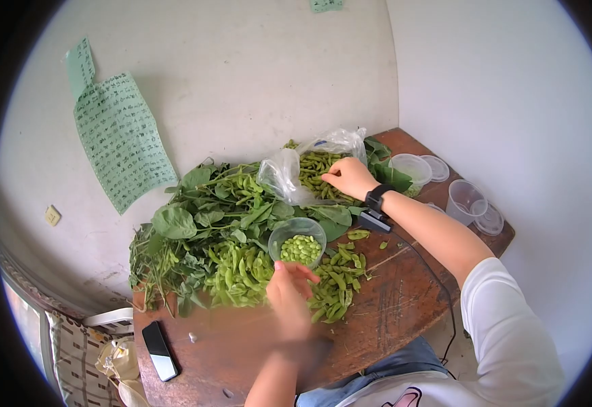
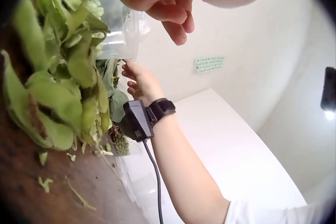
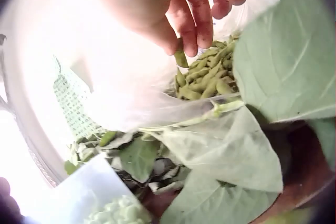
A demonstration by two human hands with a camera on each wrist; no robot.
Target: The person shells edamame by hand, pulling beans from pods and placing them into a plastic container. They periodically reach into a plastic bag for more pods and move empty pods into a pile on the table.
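Note:
My right hand (image 1: 351,178) is over a clear plastic bag (image 1: 282,175) filled with soybean pods (image 3: 212,74). In the right wrist view its thumb and fingers pinch a single green pod (image 3: 181,59) above the heap. My left hand (image 1: 288,298) hovers at the near side of a clear plastic tub (image 1: 275,239), its fingers loosely bent. Nothing shows in those fingers in the left wrist view. Shelled green beans (image 1: 301,249) lie inside the tub. Loose pods (image 1: 340,278) are heaped right of the tub, and plumper ones (image 1: 238,275) to its left.
Leafy bean stalks (image 1: 201,210) cover the back of the wooden table (image 1: 404,292). At the right stand an upturned-looking clear cup (image 1: 464,201) and round lids (image 1: 411,167). A phone (image 1: 160,351) lies near the left edge. A cable (image 1: 445,288) trails from the right wrist camera.

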